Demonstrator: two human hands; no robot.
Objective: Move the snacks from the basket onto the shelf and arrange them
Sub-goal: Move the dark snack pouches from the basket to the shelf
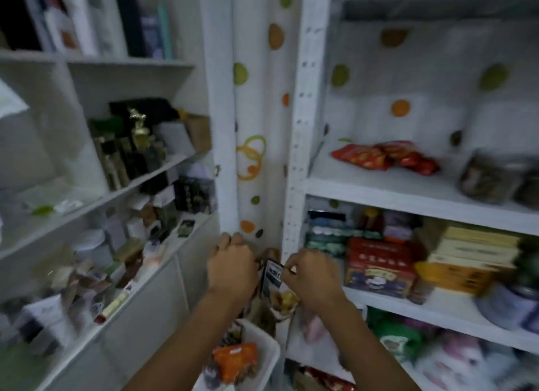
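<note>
Right hand (310,274): thumb and fingers pinch the top edge of a small dark packet (271,275) with a white label. The grip is clamped on it, and the packet hangs upright below the pinch.

Left hand (232,269): fingers curled, back of the hand toward the camera, close against the packet's left edge. Cannot tell whether it holds that packet, something else behind it, or nothing, because the fingers hide the contact.

Packet: thin, flat and light-looking. There is a yellowish patch just under it, but blur leaves it unclear whether that is the same packet's lower half or a second one.

Position: the packet is in the air between the two hands, above the white basket (269,352) and well clear of its rim. It is left of the shelf upright and not yet on any board.

Basket: still holds snacks, with an orange packet (234,361) on top and darker ones beside it.

Shelf (379,186), to the right: red packets (382,158) lie in a loose row at the back left, jars (490,179) stand at the right, and there is bare board in front of and between them.

Step, as judged: carrying a picked snack from basket to shelf. The task looks early to midway, since the basket is far from empty.

Next move calls for lifting up and to the right, past the upright, and setting the packet on the bare board near the red ones. The thin packet may flop, so lay it flat or lean it.
</note>
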